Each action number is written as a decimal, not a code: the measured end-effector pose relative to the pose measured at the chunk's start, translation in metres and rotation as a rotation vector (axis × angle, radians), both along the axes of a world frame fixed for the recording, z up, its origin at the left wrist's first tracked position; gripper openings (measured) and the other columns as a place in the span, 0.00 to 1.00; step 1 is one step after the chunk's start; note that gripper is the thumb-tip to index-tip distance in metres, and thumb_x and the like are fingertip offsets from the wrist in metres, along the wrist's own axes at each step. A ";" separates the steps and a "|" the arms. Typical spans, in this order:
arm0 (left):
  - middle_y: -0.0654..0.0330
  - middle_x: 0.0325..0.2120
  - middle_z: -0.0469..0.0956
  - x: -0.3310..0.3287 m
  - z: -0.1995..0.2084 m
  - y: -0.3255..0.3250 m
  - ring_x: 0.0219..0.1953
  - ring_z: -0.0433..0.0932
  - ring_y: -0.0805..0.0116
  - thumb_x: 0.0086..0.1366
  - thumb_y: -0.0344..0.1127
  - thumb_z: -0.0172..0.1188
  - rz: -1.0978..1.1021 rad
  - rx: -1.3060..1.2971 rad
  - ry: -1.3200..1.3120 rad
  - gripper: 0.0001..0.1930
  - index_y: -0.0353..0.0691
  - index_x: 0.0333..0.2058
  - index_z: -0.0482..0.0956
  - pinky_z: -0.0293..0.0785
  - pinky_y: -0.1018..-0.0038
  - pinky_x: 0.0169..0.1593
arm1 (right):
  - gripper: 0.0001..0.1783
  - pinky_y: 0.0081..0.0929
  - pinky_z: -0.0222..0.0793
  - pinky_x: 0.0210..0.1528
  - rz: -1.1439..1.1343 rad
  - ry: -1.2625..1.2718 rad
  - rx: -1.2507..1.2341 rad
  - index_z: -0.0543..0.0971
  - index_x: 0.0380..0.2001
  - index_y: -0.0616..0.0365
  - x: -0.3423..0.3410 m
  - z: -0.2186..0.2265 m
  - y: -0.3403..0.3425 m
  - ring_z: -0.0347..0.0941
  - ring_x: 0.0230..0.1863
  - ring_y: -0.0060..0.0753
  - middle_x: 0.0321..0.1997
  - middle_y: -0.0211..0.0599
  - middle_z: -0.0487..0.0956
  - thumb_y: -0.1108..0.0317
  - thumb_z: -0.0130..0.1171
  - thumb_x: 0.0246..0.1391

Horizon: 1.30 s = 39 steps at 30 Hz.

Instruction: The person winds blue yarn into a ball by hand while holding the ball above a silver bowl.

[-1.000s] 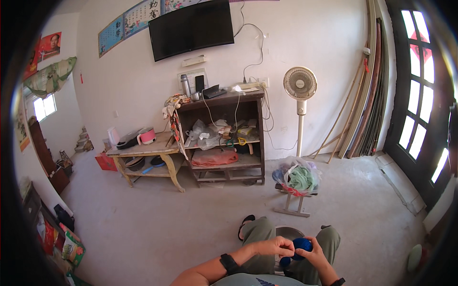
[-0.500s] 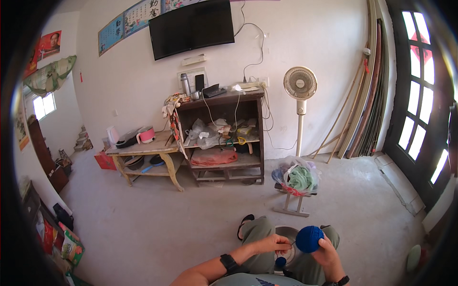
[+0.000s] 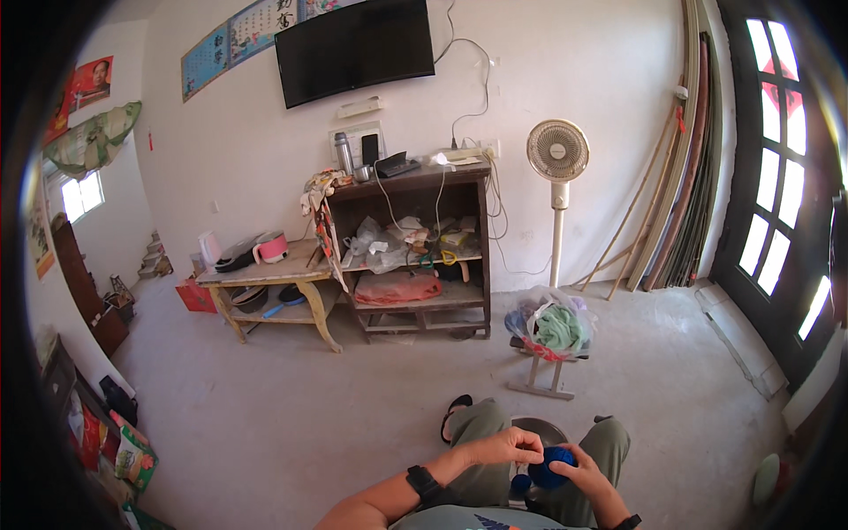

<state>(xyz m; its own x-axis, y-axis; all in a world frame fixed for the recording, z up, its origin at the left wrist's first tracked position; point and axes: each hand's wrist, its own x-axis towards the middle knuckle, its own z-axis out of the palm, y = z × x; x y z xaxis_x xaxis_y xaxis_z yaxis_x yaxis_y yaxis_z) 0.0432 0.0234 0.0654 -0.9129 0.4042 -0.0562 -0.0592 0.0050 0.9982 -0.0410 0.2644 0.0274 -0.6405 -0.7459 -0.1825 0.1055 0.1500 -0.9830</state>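
My right hand [image 3: 594,477] is closed around a ball of blue yarn [image 3: 549,470], with the thumb over its top. At the ball's left side my left hand [image 3: 512,446] is pinched, palm down, on what looks like a strand of the yarn; the strand itself is too fine to follow. A smaller blue yarn ball [image 3: 521,483] shows just below, between my legs. Under my hands, between my knees, is a round metal basin [image 3: 541,429], its near part hidden by my hands and the yarn.
Ahead stands a small stool [image 3: 543,389] bearing a plastic bag [image 3: 556,327] of green material. Behind it are a white standing fan [image 3: 558,194] and a dark wooden cabinet [image 3: 424,322]. A low wooden table [image 3: 305,296] stands left of the cabinet. Poles [image 3: 685,177] lean beside the door.
The blue yarn ball has come down and left in my right hand, its thumb now over the top. My left hand has risen slightly beside it.
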 end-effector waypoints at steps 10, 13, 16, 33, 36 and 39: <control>0.69 0.29 0.78 -0.005 -0.037 -0.005 0.32 0.74 0.83 0.71 0.44 0.58 0.154 0.044 -0.090 0.13 0.39 0.40 0.81 0.70 0.82 0.35 | 0.39 0.48 0.65 0.64 0.046 -0.629 -0.584 0.66 0.63 0.65 -0.006 0.014 0.006 0.71 0.62 0.47 0.62 0.50 0.73 0.50 0.62 0.55; 0.68 0.31 0.80 0.001 -0.049 -0.001 0.34 0.76 0.82 0.71 0.45 0.57 0.137 -0.001 -0.141 0.14 0.39 0.41 0.81 0.71 0.81 0.35 | 0.36 0.48 0.66 0.64 -0.015 -0.485 -0.672 0.66 0.62 0.63 -0.010 0.028 -0.007 0.72 0.61 0.45 0.60 0.47 0.74 0.55 0.63 0.54; 0.68 0.31 0.80 0.004 -0.050 0.003 0.34 0.76 0.82 0.72 0.45 0.57 0.032 -0.058 -0.188 0.15 0.40 0.42 0.81 0.71 0.81 0.35 | 0.36 0.41 0.69 0.59 -0.184 -0.454 -0.673 0.63 0.62 0.62 -0.013 0.025 -0.019 0.74 0.55 0.41 0.56 0.42 0.74 0.62 0.64 0.53; 0.69 0.28 0.77 -0.036 -0.053 -0.033 0.32 0.74 0.81 0.65 0.30 0.63 0.289 0.056 -0.173 0.04 0.38 0.31 0.81 0.71 0.80 0.39 | 0.37 0.28 0.74 0.51 0.207 -0.700 -0.219 0.69 0.62 0.63 -0.024 -0.024 -0.025 0.75 0.51 0.27 0.53 0.37 0.77 0.47 0.61 0.59; 0.68 0.27 0.78 -0.047 -0.073 -0.024 0.31 0.74 0.79 0.67 0.31 0.61 0.319 0.074 -0.184 0.05 0.38 0.32 0.81 0.71 0.79 0.40 | 0.38 0.34 0.67 0.63 0.103 -0.701 -0.409 0.67 0.63 0.63 -0.028 -0.017 -0.021 0.73 0.57 0.29 0.57 0.37 0.75 0.47 0.61 0.59; 0.67 0.28 0.79 -0.052 -0.092 -0.023 0.32 0.74 0.79 0.67 0.32 0.61 0.323 0.107 -0.243 0.06 0.38 0.32 0.82 0.71 0.80 0.40 | 0.45 0.32 0.65 0.63 -0.135 -0.590 -0.440 0.59 0.66 0.61 -0.040 -0.013 -0.029 0.70 0.60 0.30 0.59 0.37 0.72 0.54 0.68 0.53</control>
